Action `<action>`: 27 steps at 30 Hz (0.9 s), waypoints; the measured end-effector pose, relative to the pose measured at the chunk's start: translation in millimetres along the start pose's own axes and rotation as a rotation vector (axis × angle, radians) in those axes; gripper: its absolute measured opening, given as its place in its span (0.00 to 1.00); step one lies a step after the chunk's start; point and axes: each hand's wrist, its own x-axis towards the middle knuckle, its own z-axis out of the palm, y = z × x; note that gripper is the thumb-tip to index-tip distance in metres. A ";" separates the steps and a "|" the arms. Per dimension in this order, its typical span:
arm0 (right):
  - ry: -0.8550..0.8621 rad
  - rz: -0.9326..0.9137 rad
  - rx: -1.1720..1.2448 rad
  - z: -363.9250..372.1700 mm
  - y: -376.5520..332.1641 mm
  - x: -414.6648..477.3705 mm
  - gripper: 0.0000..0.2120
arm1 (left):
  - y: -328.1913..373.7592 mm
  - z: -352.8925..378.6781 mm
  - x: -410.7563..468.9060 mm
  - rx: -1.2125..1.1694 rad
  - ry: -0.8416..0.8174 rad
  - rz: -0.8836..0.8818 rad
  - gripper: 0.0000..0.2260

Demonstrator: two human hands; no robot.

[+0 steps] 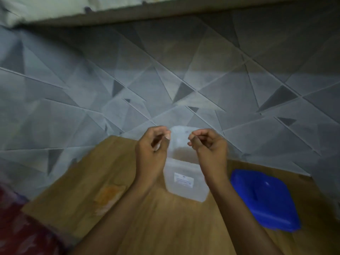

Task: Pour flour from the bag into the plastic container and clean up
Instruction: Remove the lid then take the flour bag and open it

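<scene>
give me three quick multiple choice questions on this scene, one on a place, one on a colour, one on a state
1. Where does the lid lie?
A. on top of the container
B. on the table, to the right of the container
C. in the left hand

2. What colour is the lid?
A. red
B. white
C. blue

3. How does the container stand?
A. upright with its top uncovered
B. tipped on its side
C. upright with the lid pressed on

Answers:
1. B, the lid rests flat on the wood beside the container.
2. C, it is plainly bright blue.
3. A, the container stands on its base and the lid is off it.
</scene>
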 end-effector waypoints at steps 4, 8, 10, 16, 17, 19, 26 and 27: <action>-0.027 -0.106 0.060 79.3 -46.5 -1.5 0.04 | 29.3 -75.1 43.7 0.036 0.079 0.107 0.04; -0.056 -0.192 0.094 143.3 -85.5 -4.1 0.05 | 54.2 -134.6 78.2 0.053 0.117 0.184 0.05; -0.062 -0.249 0.092 175.2 -105.3 -2.1 0.05 | 65.1 -165.8 97.2 0.056 0.145 0.213 0.06; -0.064 -0.383 0.093 256.0 -153.6 19.8 0.05 | 79.7 -235.6 161.0 0.063 0.230 0.272 0.04; -0.072 -0.396 0.090 265.6 -158.7 24.4 0.05 | 79.5 -243.0 170.9 0.064 0.245 0.276 0.04; -0.095 -0.430 0.091 287.7 -168.9 37.4 0.04 | 80.5 -258.9 195.2 0.085 0.272 0.300 0.04; -0.208 -0.559 0.044 346.1 -199.8 88.0 0.01 | 78.0 -294.1 277.2 0.187 0.366 0.348 0.04; -0.228 -0.589 0.034 355.2 -205.5 97.2 0.01 | 79.1 -297.5 288.0 0.220 0.383 0.357 0.04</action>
